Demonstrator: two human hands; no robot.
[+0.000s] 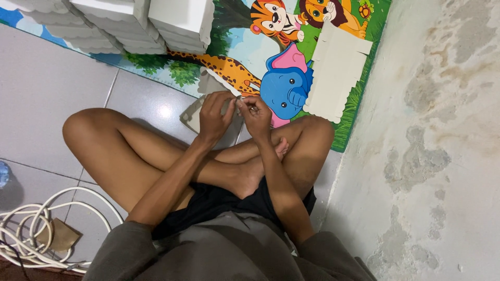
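Seated cross-legged on the tiled floor, seen from above. Left hand and right hand together at centre frame, just above the crossed shins, both on a flat grey-white cardboard piece whose corner pokes out to the left of the left hand. Left fingers curled closed around the piece's edge; right fingers pinched on something small at the same edge, too small to identify.

Above the hands, a children's play mat with cartoon animals. A flat white scalloped-edge sheet lying on the mat, upper centre right. Stacks of white folded boxes along the upper left. White coiled cable with a scrap of brown cardboard at lower left. Stained wall down the right side.

Likely risks: tearing or creasing the thin piece from a tight pinch held in mid-air with no support beneath; dropping the small pinched item into the lap, hard to find against dark shorts.

Hidden: most of the piece behind both hands; box stacks cut off by the top edge; a bluish object barely showing at the far left edge.
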